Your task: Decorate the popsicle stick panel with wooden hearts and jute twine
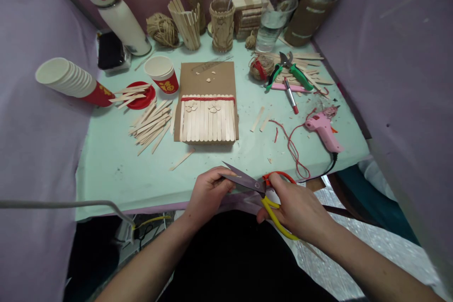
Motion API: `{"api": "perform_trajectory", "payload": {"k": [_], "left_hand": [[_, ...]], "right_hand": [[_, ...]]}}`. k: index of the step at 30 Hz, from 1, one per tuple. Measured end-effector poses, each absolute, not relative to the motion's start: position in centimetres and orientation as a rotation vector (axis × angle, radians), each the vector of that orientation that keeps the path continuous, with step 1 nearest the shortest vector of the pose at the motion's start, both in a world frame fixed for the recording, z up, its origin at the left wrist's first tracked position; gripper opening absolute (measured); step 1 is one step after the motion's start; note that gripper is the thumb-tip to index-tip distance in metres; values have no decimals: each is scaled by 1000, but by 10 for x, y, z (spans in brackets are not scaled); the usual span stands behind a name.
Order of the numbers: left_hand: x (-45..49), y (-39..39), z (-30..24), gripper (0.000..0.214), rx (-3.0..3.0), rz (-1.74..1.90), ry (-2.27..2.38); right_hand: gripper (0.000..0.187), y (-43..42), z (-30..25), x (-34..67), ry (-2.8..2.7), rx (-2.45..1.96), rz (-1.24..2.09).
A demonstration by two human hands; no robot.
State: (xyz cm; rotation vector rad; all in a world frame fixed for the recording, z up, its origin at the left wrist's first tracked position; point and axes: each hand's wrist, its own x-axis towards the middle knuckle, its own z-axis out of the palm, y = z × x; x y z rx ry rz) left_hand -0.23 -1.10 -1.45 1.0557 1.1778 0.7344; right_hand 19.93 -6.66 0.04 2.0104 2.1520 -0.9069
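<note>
Presently, stiff, sharp steel scissors with orange-yellow loops (260,188) are worked by the right hand (297,207) at the tabletop's near edge; a tiny light sliver, barely visible, is pinched at the blades by the left hand (207,193).

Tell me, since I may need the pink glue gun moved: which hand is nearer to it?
Right. The right hand, gripping the scissors, sits just below-left of the glue gun. The left hand is farther left, at the scissor blades' tip.
</note>
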Motion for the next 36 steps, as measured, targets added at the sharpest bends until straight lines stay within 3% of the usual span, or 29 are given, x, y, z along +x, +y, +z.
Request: {"api": "perform_trajectory", "payload": {"k": [5,15,18,36], "left_hand": [[-3,-12,-15,15,1011,670,1177],[5,-12,-18,21,569,533,1132],[7,-13,-17,22,523,507,1093],[9,-16,-19,20,453,480,974]], "right_hand": [[33,-66,-1,204,2123,2072,-1019],[41,-53,-5,185,1893,2650,-2148],[40,-48,-7,173,1949,2660,-2344],[42,-46,-19,165,1939,2631,-2625]]}}
